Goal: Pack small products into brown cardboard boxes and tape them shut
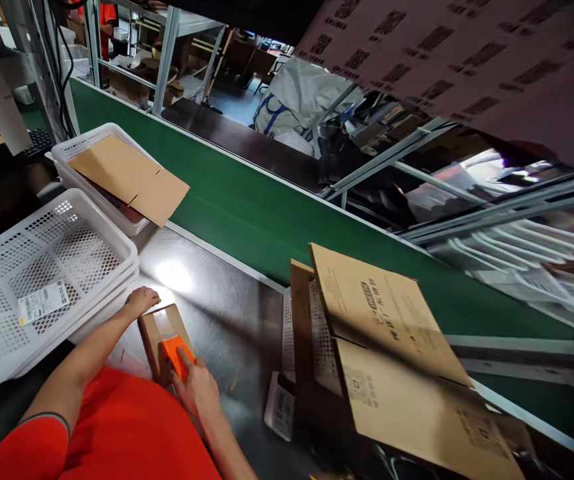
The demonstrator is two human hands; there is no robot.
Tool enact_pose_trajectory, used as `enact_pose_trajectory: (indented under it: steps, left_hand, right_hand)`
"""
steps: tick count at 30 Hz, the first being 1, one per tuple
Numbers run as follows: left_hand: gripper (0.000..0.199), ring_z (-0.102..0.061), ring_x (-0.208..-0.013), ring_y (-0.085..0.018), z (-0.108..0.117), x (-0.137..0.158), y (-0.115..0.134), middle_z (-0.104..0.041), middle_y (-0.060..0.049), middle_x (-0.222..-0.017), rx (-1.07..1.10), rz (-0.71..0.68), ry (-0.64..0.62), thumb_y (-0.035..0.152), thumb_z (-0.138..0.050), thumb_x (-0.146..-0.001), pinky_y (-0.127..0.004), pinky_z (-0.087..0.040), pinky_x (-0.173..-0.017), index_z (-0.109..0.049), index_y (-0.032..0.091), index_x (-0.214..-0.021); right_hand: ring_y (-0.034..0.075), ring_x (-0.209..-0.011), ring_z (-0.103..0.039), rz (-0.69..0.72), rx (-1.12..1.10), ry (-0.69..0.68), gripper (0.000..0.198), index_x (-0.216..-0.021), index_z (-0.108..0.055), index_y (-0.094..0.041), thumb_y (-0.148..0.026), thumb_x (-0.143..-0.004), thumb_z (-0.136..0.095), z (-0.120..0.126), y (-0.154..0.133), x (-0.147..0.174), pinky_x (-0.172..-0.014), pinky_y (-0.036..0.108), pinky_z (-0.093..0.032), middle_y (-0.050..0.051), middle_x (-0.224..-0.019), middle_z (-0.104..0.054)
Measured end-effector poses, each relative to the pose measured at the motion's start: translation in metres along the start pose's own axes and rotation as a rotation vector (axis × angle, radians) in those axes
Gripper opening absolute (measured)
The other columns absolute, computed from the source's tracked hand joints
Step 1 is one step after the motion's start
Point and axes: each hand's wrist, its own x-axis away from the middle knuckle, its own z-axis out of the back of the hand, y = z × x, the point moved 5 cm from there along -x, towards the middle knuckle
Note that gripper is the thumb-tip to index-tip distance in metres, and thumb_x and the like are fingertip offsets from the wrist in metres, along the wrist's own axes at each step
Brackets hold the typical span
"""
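nearest of all is the orange sleeve (pixel 117 433) of the person, filling the near left corner. just past it the right hand (pixel 199 390) has its grip closed on an orange tape dispenser (pixel 179 355), pressed onto the top of a small cardboard box (pixel 161 340) that sits on the steel surface (pixel 221 313), near left of centre. the left hand (pixel 141 300) rests at the far corner of the box with fingers curled on its edge, steadying it rather than clasping it.

what could go wrong, as i judge it: the box is light and the steel looks slick, so a hard pull of the dispenser could skid it out from under the left hand, or lay the tape crooked. the dispenser's cutting edge is close to the right fingers. to the right, a stack of flat cartons (pixel 391 360) leans on an upended white basket (pixel 311 333) and could slide down.

writing: the empty white basket (pixel 47 287) on the left carries a barcode sticker (pixel 43 301), too small to read. the flat cartons bear dark print, blurred. the sheet overhead (pixel 467 60) shows rows of dark blocks, unreadable.
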Motion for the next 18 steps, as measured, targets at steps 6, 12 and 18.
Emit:
enact_pose_trajectory:
  steps: [6,12,18]
  left_hand:
    - [0.019,-0.065,-0.117,-0.029,-0.003,0.021,0.013,-0.071,-0.009,-0.111,-0.050,-0.017,0.132,0.037,-0.070,-0.094,-0.039,-0.050,-0.099,-0.073,0.018,-0.096]
    - [0.018,-0.066,-0.117,-0.032,-0.007,0.027,0.015,-0.071,-0.014,-0.114,-0.021,0.030,0.174,0.027,-0.080,-0.084,-0.037,-0.050,-0.097,-0.073,0.016,-0.096]
    - [0.037,-0.061,-0.071,-0.017,-0.024,0.042,0.021,-0.060,0.002,-0.066,0.077,0.049,0.065,0.043,-0.062,-0.099,-0.031,-0.047,-0.074,-0.066,0.017,-0.072]
  right_hand:
    - [0.033,-0.102,-0.078,-0.013,0.027,-0.033,0.061,-0.156,-0.055,-0.028,-0.039,-0.096,-0.061,-0.003,0.000,-0.005,-0.086,0.042,-0.060,0.017,-0.123,-0.072]
    - [0.030,-0.092,-0.077,0.020,-0.016,0.105,0.055,-0.156,-0.055,-0.027,-0.039,-0.102,-0.053,-0.026,0.021,0.011,-0.083,0.040,-0.062,0.017,-0.121,-0.071]
    - [0.029,-0.088,-0.075,0.198,-0.224,0.360,0.054,-0.154,-0.058,-0.030,-0.044,-0.103,-0.049,-0.064,0.063,0.039,-0.083,0.044,-0.065,0.011,-0.107,-0.066]
